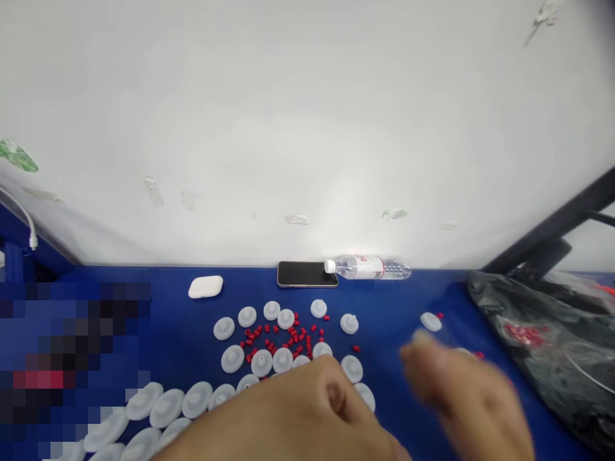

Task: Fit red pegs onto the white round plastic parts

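My left hand [283,416] is low in the middle of the head view, back up, with its fingers curled. Anything inside it is hidden. To its right, my right hand [473,397] is blurred by motion, and a small pale spot shows at its fingertips. White round discs with a raised centre [232,358] lie around and behind my left hand. Small red tubes [271,346] are scattered among them. One white disc [431,321] rests just beyond my right fingertips, beside a red piece [440,315].
At the back of the blue table [168,333] lie a white case [205,287], a dark phone [302,274] and a clear bottle [372,267] touching the phone. A black plastic bag [542,346] with red pieces is at the right. Behind stands a white wall [288,128].
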### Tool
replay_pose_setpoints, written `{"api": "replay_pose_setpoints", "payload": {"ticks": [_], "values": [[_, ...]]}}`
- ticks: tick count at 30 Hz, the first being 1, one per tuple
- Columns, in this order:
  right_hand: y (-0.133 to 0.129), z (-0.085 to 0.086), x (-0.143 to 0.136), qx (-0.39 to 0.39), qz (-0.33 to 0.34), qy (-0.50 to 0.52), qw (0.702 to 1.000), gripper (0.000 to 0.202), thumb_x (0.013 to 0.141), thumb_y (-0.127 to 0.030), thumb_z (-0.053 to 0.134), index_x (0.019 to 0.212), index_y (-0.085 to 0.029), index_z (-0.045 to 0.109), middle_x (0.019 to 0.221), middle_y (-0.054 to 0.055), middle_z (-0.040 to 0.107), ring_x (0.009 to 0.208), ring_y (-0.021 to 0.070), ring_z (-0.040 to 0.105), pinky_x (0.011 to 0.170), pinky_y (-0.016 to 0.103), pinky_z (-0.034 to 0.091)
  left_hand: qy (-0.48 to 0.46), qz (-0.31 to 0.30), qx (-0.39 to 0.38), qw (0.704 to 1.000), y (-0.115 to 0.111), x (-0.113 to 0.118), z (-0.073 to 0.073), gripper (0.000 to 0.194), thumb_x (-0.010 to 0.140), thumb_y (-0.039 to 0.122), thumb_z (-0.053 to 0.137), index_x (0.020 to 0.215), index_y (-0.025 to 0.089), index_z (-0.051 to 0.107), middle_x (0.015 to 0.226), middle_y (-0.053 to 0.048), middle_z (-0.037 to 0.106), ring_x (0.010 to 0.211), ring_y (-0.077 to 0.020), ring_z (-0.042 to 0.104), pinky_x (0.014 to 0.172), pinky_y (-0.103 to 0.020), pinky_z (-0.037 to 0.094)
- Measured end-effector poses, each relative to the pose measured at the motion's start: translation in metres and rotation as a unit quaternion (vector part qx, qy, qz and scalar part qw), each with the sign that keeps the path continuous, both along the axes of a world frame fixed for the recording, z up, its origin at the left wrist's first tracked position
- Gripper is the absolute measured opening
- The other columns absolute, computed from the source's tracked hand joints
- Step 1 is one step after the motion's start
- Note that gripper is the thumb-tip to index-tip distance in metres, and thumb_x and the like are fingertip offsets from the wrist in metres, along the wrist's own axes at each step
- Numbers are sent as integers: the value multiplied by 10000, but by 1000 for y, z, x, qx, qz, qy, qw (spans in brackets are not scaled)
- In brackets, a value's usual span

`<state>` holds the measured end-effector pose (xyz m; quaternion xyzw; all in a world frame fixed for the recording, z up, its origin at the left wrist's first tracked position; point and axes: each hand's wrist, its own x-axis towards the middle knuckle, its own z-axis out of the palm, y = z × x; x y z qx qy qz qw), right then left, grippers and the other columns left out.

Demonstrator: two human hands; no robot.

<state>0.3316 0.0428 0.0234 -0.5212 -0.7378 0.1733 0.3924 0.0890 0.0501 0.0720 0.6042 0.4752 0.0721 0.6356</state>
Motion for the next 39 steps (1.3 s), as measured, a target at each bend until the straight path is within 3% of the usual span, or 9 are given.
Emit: {"api": "replay_pose_setpoints", "payload": {"ticks": [3, 6, 9, 16, 20, 25, 29, 33, 39], "values": [[17, -1, 4, 12, -74, 41, 996, 528, 1054, -485, 342, 593, -245, 251, 515, -31, 279, 469, 133, 292, 453, 298, 283, 3, 26, 46, 999, 10, -16, 15, 293, 820, 522, 605, 802, 241, 684, 658, 18, 646, 534, -115, 496, 456, -221, 318], [28, -6, -14, -88, 5, -67, 994, 447, 1051, -429, 404, 657, -230, 336, 571, -42, 436, 518, 121, 393, 527, 295, 293, 68, 96, 197, 973, 26, -21, 39, 383, 878, 533, 539, 729, 208, 678, 591, 24, 528, 508, -97, 398, 460, -228, 281], [32, -10, -33, -140, 51, -146, 978, 380, 1064, -432, 377, 757, -224, 464, 677, -33, 580, 602, 141, 512, 610, 307, 316, 94, 95, 247, 960, 36, -16, 46, 329, 878, 492, 563, 786, 217, 718, 654, 24, 568, 537, -105, 403, 491, -241, 296], [21, 1, -33, -127, 100, -29, 986, 343, 1072, -404, 365, 846, -228, 553, 727, -39, 560, 631, 121, 513, 619, 270, 362, 123, 5, 287, 950, 37, 3, 1, 296, 801, 497, 709, 710, 219, 668, 714, 20, 671, 665, -156, 556, 601, -284, 333], [17, 3, -30, -42, 104, -74, 991, 308, 1032, -308, 461, 741, -213, 493, 653, -52, 509, 553, 96, 448, 558, 267, 304, 120, -29, 304, 945, 37, 10, -12, 308, 787, 512, 740, 737, 215, 678, 768, 11, 692, 705, -175, 576, 629, -300, 350], [29, -6, -19, -50, 24, -154, 986, 374, 1044, -364, 447, 703, -216, 489, 625, -49, 530, 540, 107, 469, 562, 281, 288, 135, 51, 322, 936, 40, 3, -3, 466, 909, 612, 540, 1136, 240, 704, 924, -18, 743, 873, -236, 634, 791, -352, 415], [39, -18, -19, -103, 12, -245, 964, 357, 1042, -424, 449, 770, -233, 579, 717, -23, 664, 642, 163, 607, 603, 300, 315, 149, 34, 332, 931, 42, -1, 9, 357, 992, 454, 425, 1043, 257, 718, 823, 12, 731, 718, -184, 612, 701, -325, 394], [39, -10, -8, -93, -26, -244, 965, 404, 1042, -491, 408, 784, -251, 607, 719, -11, 685, 639, 179, 633, 613, 309, 361, 153, 11, 338, 929, 41, 0, 10, 347, 993, 434, 413, 912, 258, 701, 810, 16, 715, 718, -179, 597, 651, -311, 365], [8, 5, 99, -46, -308, -257, 915, 359, 882, -669, 538, 818, -351, 692, 527, 52, 634, 367, 178, 546, 441, 338, 304, 158, 13, 354, 922, 40, -2, 8, 378, 997, 425, 383, 811, 249, 661, 693, 29, 660, 632, -156, 527, 624, -305, 337]]}}
